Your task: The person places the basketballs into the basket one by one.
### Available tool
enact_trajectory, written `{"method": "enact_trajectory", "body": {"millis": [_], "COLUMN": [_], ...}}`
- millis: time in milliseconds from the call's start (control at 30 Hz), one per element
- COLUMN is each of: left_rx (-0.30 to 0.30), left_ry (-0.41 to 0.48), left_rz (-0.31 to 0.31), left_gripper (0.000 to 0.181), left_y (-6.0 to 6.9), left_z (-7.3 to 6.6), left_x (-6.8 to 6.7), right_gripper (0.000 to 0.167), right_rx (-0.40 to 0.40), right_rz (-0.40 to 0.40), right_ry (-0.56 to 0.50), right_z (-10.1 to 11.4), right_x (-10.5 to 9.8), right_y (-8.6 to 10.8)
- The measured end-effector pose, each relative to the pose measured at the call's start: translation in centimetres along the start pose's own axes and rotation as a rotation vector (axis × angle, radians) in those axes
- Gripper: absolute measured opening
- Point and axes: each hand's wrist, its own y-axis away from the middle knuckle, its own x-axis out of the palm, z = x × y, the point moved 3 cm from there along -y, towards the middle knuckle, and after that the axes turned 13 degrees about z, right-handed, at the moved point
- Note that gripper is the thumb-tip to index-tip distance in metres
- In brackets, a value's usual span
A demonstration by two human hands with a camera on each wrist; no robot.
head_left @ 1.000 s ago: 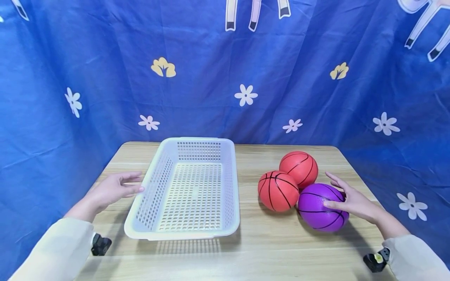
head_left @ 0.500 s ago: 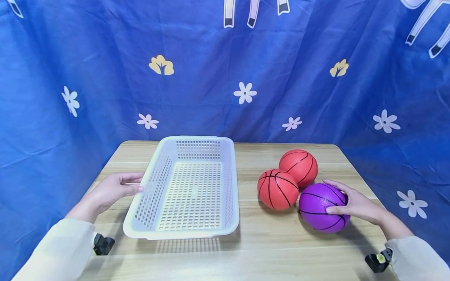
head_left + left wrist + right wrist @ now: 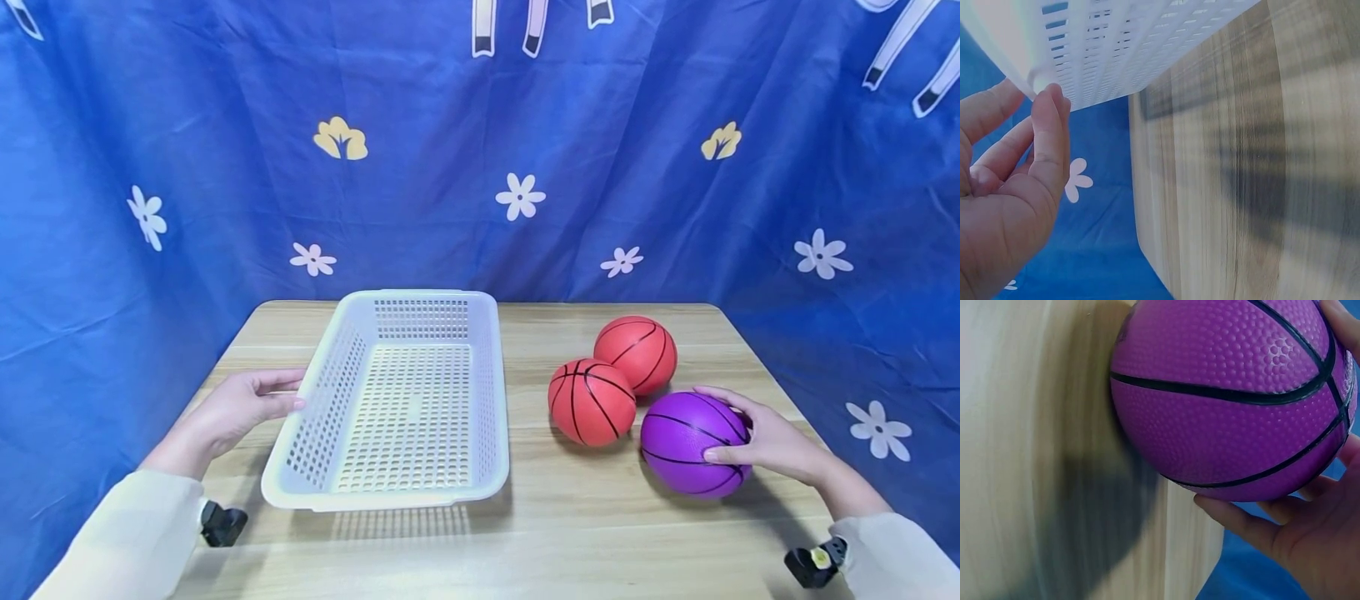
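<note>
Before me a creased blue cloth (image 3: pixel 420 217) hangs beyond the far edge of my pale wood-grain table (image 3: pixel 585 533) and wraps round to left and right, printed with white flowers (image 3: pixel 521 197), yellow bushes (image 3: pixel 328 138) and, high up, black-hoofed animal legs (image 3: pixel 484 21).

A curtained-off booth: wood-grain table (image 3: pixel 600 533), patterned blue cloth (image 3: pixel 420 108) rising just behind it and wrapping both its sides, white flowers (image 3: pixel 520 197) printed beyond its far edge, everything past that cloth hidden!

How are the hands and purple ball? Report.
Left hand on basket rim. Right hand gripping purple ball. Front red ball sits between purple ball and basket.
</note>
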Motion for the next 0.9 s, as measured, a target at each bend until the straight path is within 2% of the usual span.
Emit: {"method": "enact_trajectory", "body": {"millis": [167,367,667,900], "left_rx": [-0.005,-0.007,0.000,-0.001], "left_ry": [0.006,0.017,0.036,0.034], "left_rz": [-0.012,-0.018,-0.023,-0.029], "left_gripper": [0.062,0.062,0.064,0.062], "left_y": [0.0,-0.1,0.0,0.1], "left_z": [0.1,0.2,0.1,0.0], "left_x": [0.0,0.1,0.2,0.3], "right_gripper": [0.085,0.087,0.091,0.093], "right_rx": [-0.028,-0.090,-0.175,-0.263], "right_rz": [-0.031,-0.141,-0.258,-0.283], "right_ry": [-0.013,0.029,0.027,-0.023], "right_z": [-0.2,0.3,2.3,4.3], "right_x": [0.1,-0.5,-1.7,-2.6], "right_y": [0.4,0.9,1.0,0.1]}}
